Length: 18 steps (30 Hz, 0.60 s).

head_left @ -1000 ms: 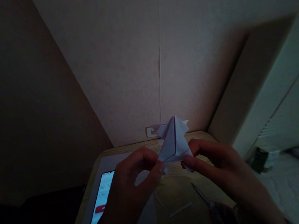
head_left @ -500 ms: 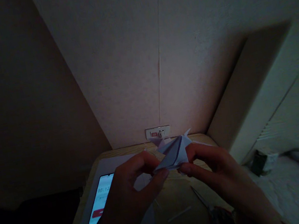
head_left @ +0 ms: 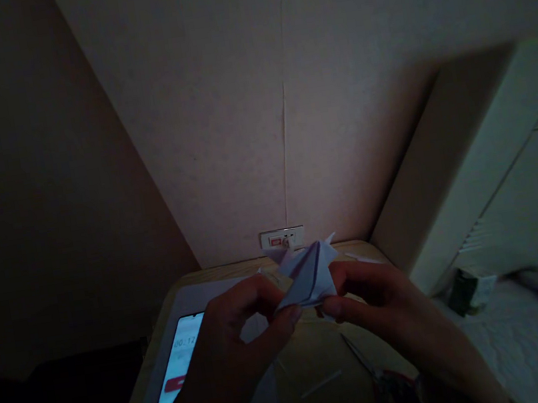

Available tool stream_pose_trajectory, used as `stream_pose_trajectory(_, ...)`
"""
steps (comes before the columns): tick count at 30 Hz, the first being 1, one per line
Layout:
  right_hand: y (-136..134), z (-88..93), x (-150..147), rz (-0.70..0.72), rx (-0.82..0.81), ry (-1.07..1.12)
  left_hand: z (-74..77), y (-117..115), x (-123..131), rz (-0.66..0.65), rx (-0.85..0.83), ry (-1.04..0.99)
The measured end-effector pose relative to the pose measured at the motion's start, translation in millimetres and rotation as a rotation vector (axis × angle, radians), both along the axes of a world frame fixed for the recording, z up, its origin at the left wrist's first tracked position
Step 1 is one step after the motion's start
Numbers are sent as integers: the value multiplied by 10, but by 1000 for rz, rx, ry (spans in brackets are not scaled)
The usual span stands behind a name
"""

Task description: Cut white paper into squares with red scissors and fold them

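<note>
A folded white paper model with several pointed flaps is held above a small wooden table in a dim room. My left hand pinches its lower left edge between thumb and fingers. My right hand pinches its lower right side the same way. Both hands are closed on the paper, and the model's tip points up and away from me.
A lit phone lies on a sheet of paper at the table's left. Scissors and thin paper strips lie on the table under my hands. A wall socket sits behind. A bed is on the right.
The paper model has dropped lower and flattened between my fingers from its taller upright shape a second ago. Both hands have stayed pinched on it and drifted slightly left.
</note>
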State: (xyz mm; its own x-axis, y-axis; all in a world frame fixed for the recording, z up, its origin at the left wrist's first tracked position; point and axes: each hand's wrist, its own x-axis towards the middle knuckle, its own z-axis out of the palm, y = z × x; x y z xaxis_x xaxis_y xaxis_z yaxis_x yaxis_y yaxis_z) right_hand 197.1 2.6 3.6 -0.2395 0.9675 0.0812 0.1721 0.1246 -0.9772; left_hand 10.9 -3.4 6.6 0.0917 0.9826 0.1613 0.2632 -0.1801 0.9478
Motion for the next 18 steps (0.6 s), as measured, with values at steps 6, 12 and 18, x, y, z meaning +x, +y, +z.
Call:
stream_pose_trajectory(6,9,-1,-4,-2,-27,4,-21,18,-18,-53,24,4)
stream_pose_trajectory(12,-19,21,-9,-22,-25,-23,0,4,-22,-51,-7,-19)
stream_pose_trajectory(18,-27,6,-7,-23,5,-41,30,-3,-24,-66,-28,-4)
